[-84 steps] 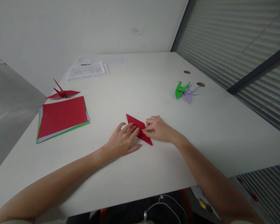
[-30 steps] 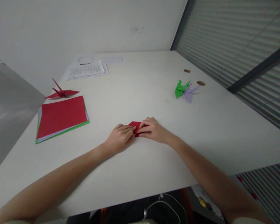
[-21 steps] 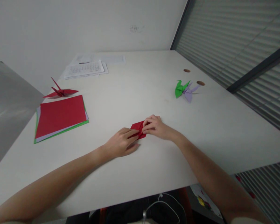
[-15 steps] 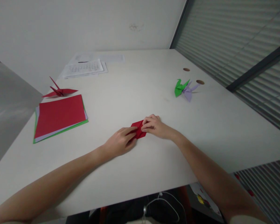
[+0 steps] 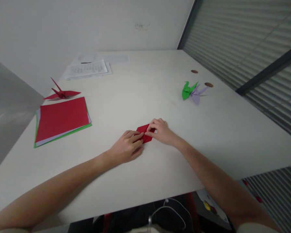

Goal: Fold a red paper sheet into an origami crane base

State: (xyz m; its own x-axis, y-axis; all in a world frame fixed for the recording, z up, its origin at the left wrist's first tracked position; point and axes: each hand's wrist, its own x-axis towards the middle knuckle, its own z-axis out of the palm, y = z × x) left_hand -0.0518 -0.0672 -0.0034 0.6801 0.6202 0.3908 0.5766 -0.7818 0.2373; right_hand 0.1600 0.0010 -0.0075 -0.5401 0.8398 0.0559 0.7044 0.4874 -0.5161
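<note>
A small piece of folded red paper (image 5: 142,128) lies on the white table in front of me, with a crease or flap edge running across its middle. My left hand (image 5: 126,147) rests on its left side, fingers stretched out and lying flat over it. On the right side, my right hand (image 5: 163,132) has thumb and index finger pinched together at the flap near the middle of the paper. Those fingers cover part of the right half, so the exact shape of the fold there is hidden.
To the left lies a stack of red, lilac and green paper sheets (image 5: 63,119), with a red paper crane (image 5: 62,94) behind it. Green (image 5: 186,91) and lilac (image 5: 196,97) cranes stand at the right. Printed papers (image 5: 87,69) lie at the back left.
My right thumb and index finger have shifted slightly left, onto the middle of the red paper. My left hand's fingers lie a little flatter and straighter over it.
</note>
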